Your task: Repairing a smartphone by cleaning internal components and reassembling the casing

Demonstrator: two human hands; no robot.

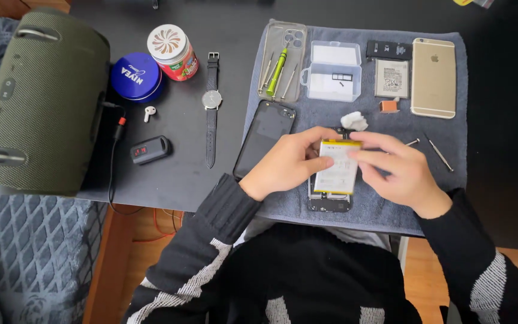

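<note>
Both the left hand (pixel 286 163) and the right hand (pixel 398 171) pinch a flat white rectangular phone battery with a yellow top edge (pixel 337 168), holding it just above an opened dark smartphone body (pixel 330 201) on the grey towel (pixel 445 126). Farther back lie a white-labelled spare battery (pixel 391 78), a black battery strip (pixel 388 50), a clear plastic box (pixel 333 71) and a gold smartphone lying face down (pixel 433 77). The opened phone's insides are mostly hidden by the battery and fingers.
</note>
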